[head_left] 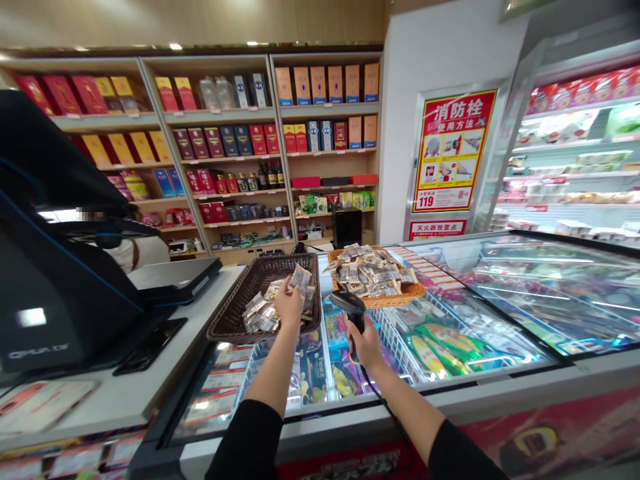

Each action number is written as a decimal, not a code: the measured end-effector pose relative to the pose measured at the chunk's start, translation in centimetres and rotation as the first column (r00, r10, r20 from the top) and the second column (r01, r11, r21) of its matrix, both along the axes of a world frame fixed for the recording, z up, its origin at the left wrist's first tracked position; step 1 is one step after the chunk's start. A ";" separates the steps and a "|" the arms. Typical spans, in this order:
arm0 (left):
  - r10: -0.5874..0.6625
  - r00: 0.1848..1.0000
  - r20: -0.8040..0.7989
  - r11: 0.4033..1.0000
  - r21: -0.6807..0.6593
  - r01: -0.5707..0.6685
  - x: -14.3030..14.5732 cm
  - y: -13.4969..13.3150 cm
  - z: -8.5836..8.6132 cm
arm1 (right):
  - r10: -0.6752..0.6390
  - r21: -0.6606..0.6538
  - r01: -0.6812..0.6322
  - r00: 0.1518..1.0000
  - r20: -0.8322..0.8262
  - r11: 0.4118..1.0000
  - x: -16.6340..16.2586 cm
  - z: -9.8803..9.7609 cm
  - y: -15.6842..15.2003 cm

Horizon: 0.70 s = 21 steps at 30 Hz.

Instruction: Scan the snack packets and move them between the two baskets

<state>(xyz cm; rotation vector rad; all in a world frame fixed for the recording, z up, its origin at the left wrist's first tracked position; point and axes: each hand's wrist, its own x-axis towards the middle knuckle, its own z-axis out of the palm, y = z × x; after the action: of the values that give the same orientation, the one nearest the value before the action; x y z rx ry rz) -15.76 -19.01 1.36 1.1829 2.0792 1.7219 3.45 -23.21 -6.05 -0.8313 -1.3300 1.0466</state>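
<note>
My left hand (289, 303) pinches a small silvery snack packet (301, 276) above the dark brown wicker basket (235, 303), which holds several similar packets. My right hand (365, 343) is wrapped round the handle of a black barcode scanner (349, 307), its head turned toward the packet; its cable runs down along my right forearm. Just right of the scanner, an orange wicker basket (407, 293) is heaped with more of the same packets. Both baskets rest on the glass lid of a chest freezer (450, 333).
A black till screen (55, 267) stands on the white counter (150, 380) at my left. Shelves of boxed goods and bottles (260, 140) line the back wall. A fire notice poster (453, 150) hangs beside an open chiller (575, 153) at the right.
</note>
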 end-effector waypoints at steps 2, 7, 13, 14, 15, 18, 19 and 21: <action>0.124 0.980 -0.158 0.991 -0.027 -0.130 -0.1 -0.6 0.2 | -0.005 -0.039 0.002 0.998 -0.068 0.999 0.0 -0.3 0.1; 0.207 0.871 -0.445 0.978 0.083 -0.190 1.3 -1.7 1.6 | -0.012 -0.073 -0.002 0.982 -0.187 0.997 0.9 -0.3 0.9; -0.191 0.769 -0.610 0.981 -0.086 0.176 5.0 1.7 2.9 | -0.163 -0.059 0.155 0.968 -0.189 0.986 5.9 1.0 3.8; -0.254 0.765 -0.591 0.967 -0.135 0.217 5.8 2.9 2.8 | -0.200 -0.067 0.191 0.964 -0.176 0.979 6.9 1.0 4.4; -0.308 0.765 -0.565 0.951 -0.184 0.247 6.7 4.2 2.6 | -0.237 -0.077 0.227 0.958 -0.160 0.971 7.8 0.8 4.9; -0.395 0.787 -0.474 0.910 -0.321 0.264 9.2 7.7 1.5 | -0.314 -0.118 0.299 0.939 -0.140 0.947 9.7 0.0 5.9; -0.395 0.802 -0.449 0.902 -0.355 0.246 9.9 8.7 1.1 | -0.324 -0.129 0.306 0.935 -0.148 0.943 10.0 -0.4 6.0; -0.349 0.846 -0.403 0.899 -0.399 0.181 10.9 10.1 0.6 | -0.331 -0.141 0.309 0.926 -0.181 0.941 10.2 -0.9 6.2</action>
<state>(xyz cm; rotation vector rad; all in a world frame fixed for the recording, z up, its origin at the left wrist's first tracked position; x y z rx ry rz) -4.85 -8.94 1.93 1.7940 2.1976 0.9497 13.65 -17.06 -6.95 -0.9609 -0.9324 0.9218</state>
